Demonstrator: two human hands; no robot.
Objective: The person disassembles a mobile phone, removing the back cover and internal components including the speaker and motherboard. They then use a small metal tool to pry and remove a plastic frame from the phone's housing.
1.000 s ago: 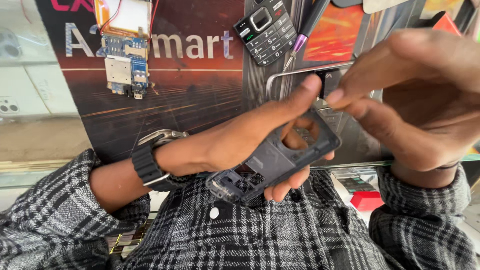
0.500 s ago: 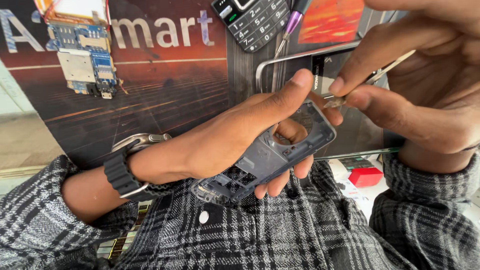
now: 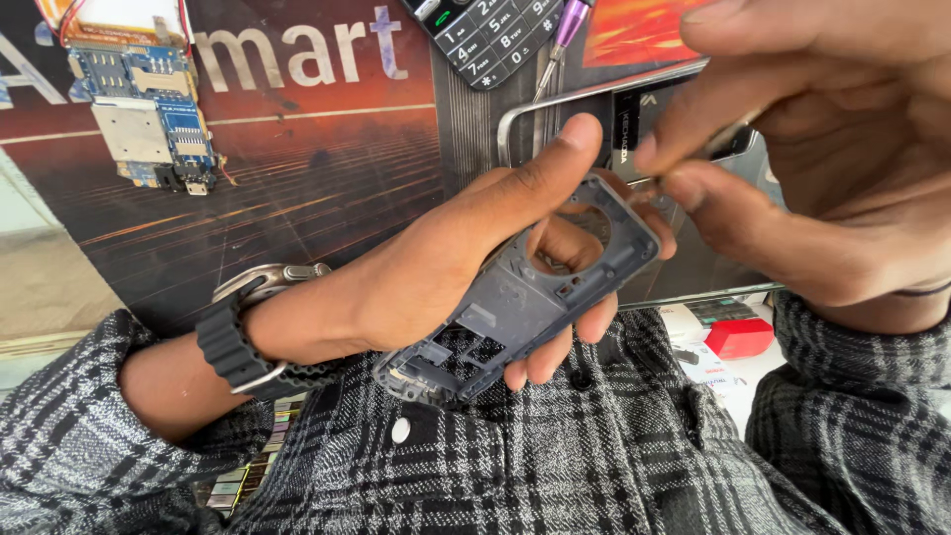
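Hands: left (image 3: 446, 267) gripping grey cut-out phone frame (image 3: 525, 297), right (image 3: 822, 188) pinching thin tool.

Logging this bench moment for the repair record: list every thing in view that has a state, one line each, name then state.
left hand: gripping the phone frame, thumb along its top edge
phone frame: bare grey shell, stripped, tilted
right hand: fingertips pinched at the frame's upper corner
circuit board: exposed, lying flat on the mat
keypad phone: lying face up
wristwatch: strapped on the left wrist
red box: closed
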